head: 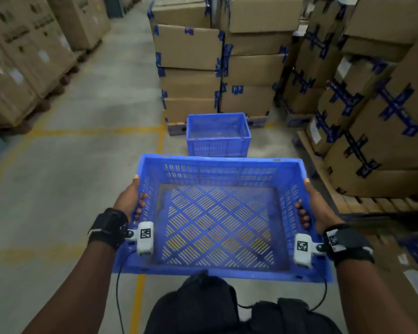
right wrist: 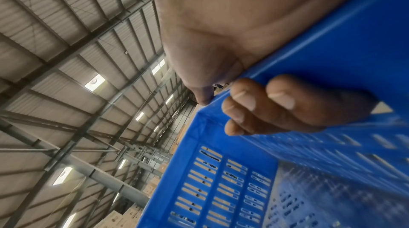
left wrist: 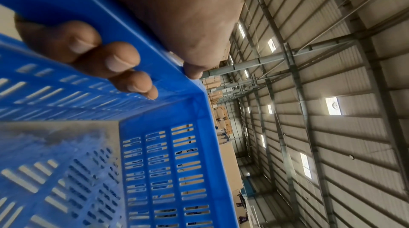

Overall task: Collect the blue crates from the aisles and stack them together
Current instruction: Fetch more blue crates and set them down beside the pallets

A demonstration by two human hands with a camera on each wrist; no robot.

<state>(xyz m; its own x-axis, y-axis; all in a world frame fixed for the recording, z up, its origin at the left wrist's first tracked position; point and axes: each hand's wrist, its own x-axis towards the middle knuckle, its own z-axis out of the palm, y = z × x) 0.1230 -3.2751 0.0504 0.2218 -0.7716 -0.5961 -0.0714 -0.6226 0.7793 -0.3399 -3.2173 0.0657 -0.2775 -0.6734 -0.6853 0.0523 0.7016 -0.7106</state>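
Note:
I carry an empty blue slotted crate (head: 217, 220) in front of my body, held level above the floor. My left hand (head: 130, 201) grips its left handle, fingers (left wrist: 115, 60) curled through the slot and thumb lying on the rim. My right hand (head: 311, 206) grips the right handle the same way, its fingers (right wrist: 254, 107) wrapped over the inner edge of that crate (right wrist: 287, 170). A second blue crate (head: 218, 134) stands upright on the floor straight ahead, against the foot of a cardboard stack. The held crate's wall (left wrist: 168, 170) fills the left wrist view.
Taped cardboard boxes (head: 217, 61) are stacked on pallets ahead, more boxes (head: 377, 112) crowd the right on a wooden pallet (head: 362, 201), and another row (head: 22, 56) lines the left. A concrete aisle (head: 70, 165) with yellow lines runs left of the stacks.

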